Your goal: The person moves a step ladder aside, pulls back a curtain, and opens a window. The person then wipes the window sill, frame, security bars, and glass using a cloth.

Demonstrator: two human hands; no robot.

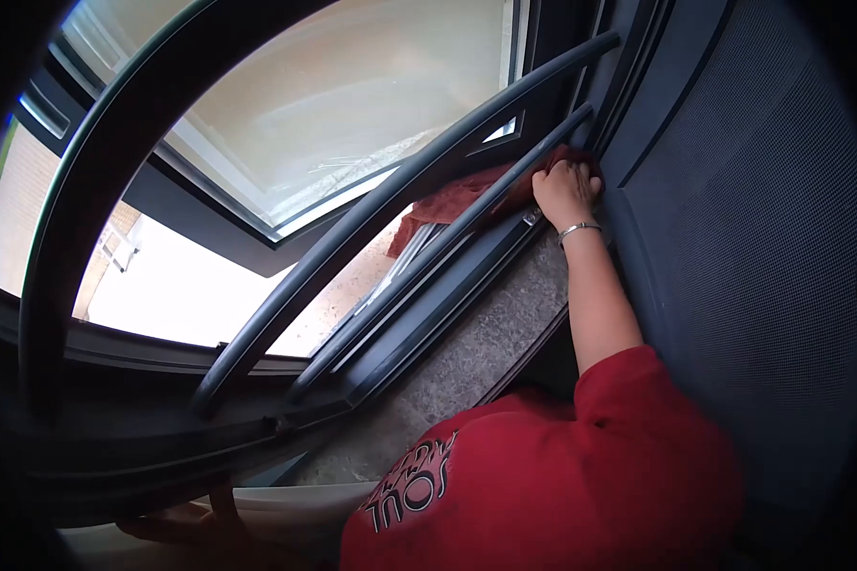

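Observation:
My right hand (568,193), with a metal bracelet (579,228) at the wrist, is closed on a dark red cloth (467,195). The cloth lies in the corner of the window frame (419,314), passing behind the lower guard bar (505,181) and hanging over the outer side. At the dark lower left, my left hand (195,528) is partly visible beside a pale surface (305,500). Its fingers are too dim to make out.
Curved grey guard bars (352,219) cross the window. An open glass sash (352,105) stands outside them. A mesh panel (762,209) is at the right, and a grey stone sill (476,352) runs below the frame.

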